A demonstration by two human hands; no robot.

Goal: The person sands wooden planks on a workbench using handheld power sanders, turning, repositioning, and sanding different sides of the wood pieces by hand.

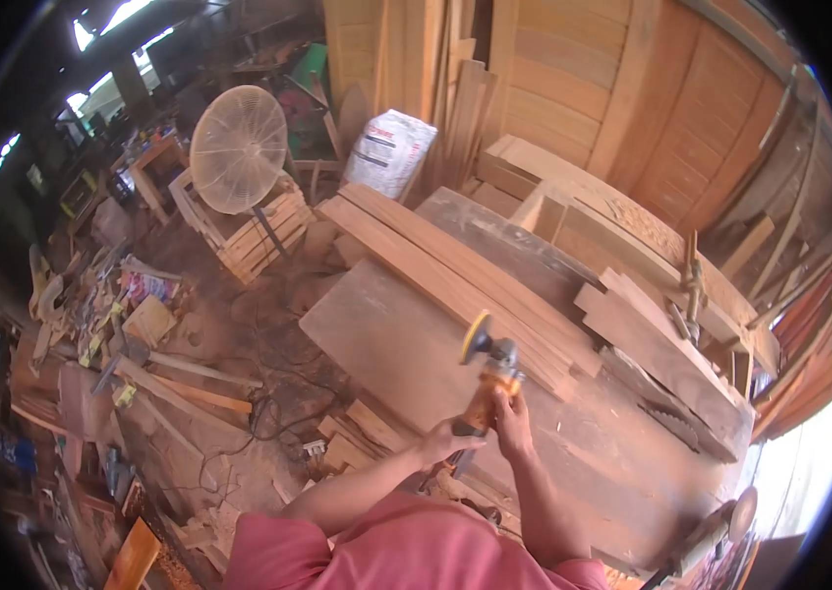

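An orange and grey power tool (pixel 494 383) with a round yellow-edged disc (pixel 476 337) is held above the workbench (pixel 376 324). My left hand (pixel 447 442) is closed round the rear part of its body. Nearer the tool's head, my right hand (pixel 511 418) grips the orange body. The disc stands tilted on edge at the upper left of the tool, close to long planks (pixel 445 275) lying on the bench. Whether the disc touches anything cannot be made out.
A round fan (pixel 239 147) stands at the upper left near a white sack (pixel 388 152). Wider boards (pixel 661 344) lie at the right, before wooden panels (pixel 573 79). Wood scraps (pixel 150 320) and a dark cable (pixel 258 418) cover the floor at the left.
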